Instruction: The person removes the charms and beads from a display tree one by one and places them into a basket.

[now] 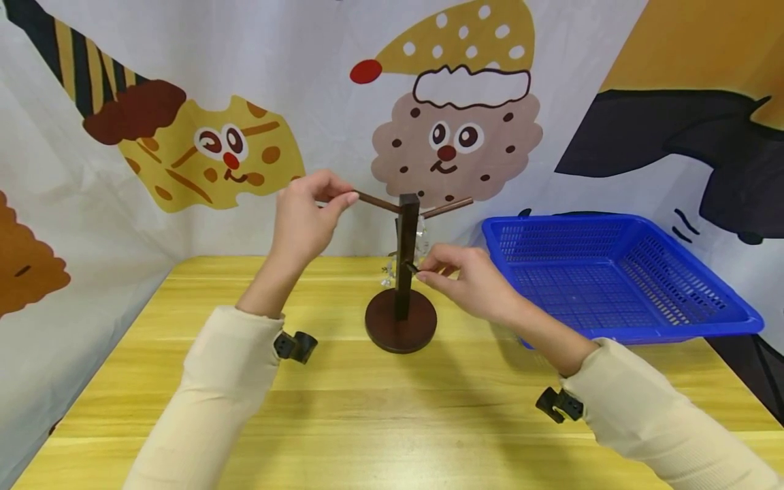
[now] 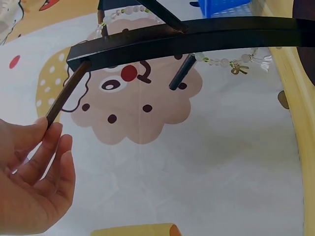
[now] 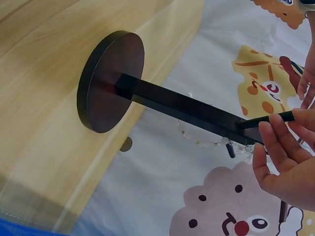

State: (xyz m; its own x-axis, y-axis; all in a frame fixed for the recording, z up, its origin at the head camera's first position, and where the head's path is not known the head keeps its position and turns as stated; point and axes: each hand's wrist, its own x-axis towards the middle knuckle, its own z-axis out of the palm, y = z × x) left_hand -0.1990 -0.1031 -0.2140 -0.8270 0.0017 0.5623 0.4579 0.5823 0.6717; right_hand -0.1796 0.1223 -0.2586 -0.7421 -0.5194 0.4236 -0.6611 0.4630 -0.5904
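A dark wooden stand [image 1: 406, 252] with a round base [image 1: 401, 327] stands upright on the yellow table [image 1: 380, 422]. Thin pegs stick out of its post. My left hand [image 1: 341, 192] pinches the tip of the upper left peg [image 1: 375, 201]; the left wrist view shows my fingertips [image 2: 51, 130] at the end of that peg [image 2: 66, 96]. My right hand [image 1: 422, 269] pinches a short lower peg [image 3: 268, 119] on the post's right side, low down. A clear bead bracelet [image 2: 226, 63] hangs from a peg behind the post [image 3: 182, 108].
A blue plastic basket [image 1: 667, 320] stands on the table to the right of the stand, close to my right forearm. A cartoon-printed cloth backdrop [image 1: 184, 136] hangs right behind the stand. Bare tabletop stretches in front of the base.
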